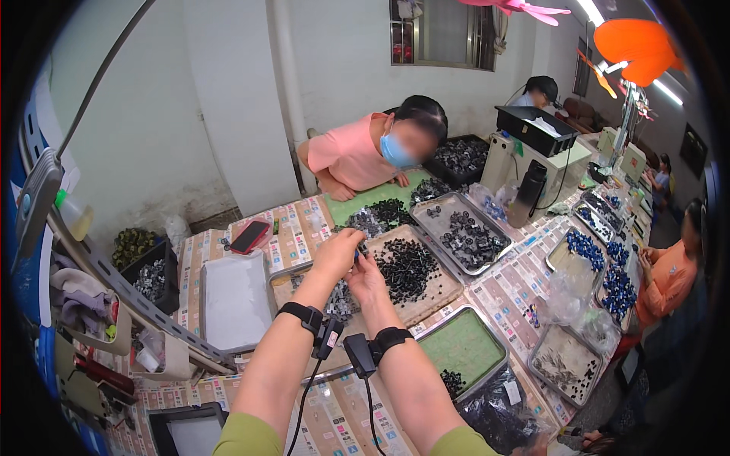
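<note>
My left hand (339, 253) and my right hand (367, 282) meet over the trays, fingertips pinched together. Between them is a small dark piece (360, 254), mostly covered by the fingers, so its kind does not show. Just right of my hands, a metal tray (445, 298) bears a heap of small black parts (404, 267). Grey metallic parts (340, 304) lie beneath my hands and wrists. Beyond the fingertips, more black parts (389, 213) and grey parts (365, 221) are piled on a green mat (340, 210).
Left of my arms lies a pale, shallow tray (234, 304), with a phone (249, 236) behind it. To the right are a green-lined tray (464, 346) and a tray of dark parts (470, 239). A masked person in pink (357, 152) leans in opposite; a dark bottle (528, 194) stands farther right.
</note>
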Tool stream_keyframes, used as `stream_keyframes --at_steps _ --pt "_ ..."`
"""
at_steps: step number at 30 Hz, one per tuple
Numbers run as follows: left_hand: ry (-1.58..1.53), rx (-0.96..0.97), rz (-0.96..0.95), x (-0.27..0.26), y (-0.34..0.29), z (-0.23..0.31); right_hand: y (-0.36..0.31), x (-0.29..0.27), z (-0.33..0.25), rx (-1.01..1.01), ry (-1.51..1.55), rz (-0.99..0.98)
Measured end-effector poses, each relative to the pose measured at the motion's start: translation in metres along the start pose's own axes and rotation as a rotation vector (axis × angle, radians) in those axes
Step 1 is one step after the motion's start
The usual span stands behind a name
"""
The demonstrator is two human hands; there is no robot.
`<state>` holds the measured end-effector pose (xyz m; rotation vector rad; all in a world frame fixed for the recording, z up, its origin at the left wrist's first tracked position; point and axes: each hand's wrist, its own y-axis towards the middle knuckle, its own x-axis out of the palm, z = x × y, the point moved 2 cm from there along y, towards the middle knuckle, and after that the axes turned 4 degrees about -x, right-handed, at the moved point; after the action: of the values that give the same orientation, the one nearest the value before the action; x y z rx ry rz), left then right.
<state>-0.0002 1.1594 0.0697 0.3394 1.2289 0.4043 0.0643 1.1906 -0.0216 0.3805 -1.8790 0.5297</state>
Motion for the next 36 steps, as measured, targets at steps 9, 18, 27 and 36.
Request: stream_keyframes --at_steps 9,18,27,36 --pt "0.246 0.100 -0.102 -0.005 0.001 0.010 -0.005 -0.001 -0.001 0.011 0.014 0.005" --pt "0.366 0.151 -0.202 -0.013 0.003 0.015 -0.014 0.002 -0.001 0.011 -0.027 0.030" --pt "0.391 0.124 -0.256 -0.012 0.004 0.014 -0.016 -0.002 0.001 0.026 -0.009 0.024" --pt "0.368 0.097 -0.252 -0.030 -0.007 0.024 -0.033 0.003 0.002 0.041 -0.035 -0.009"
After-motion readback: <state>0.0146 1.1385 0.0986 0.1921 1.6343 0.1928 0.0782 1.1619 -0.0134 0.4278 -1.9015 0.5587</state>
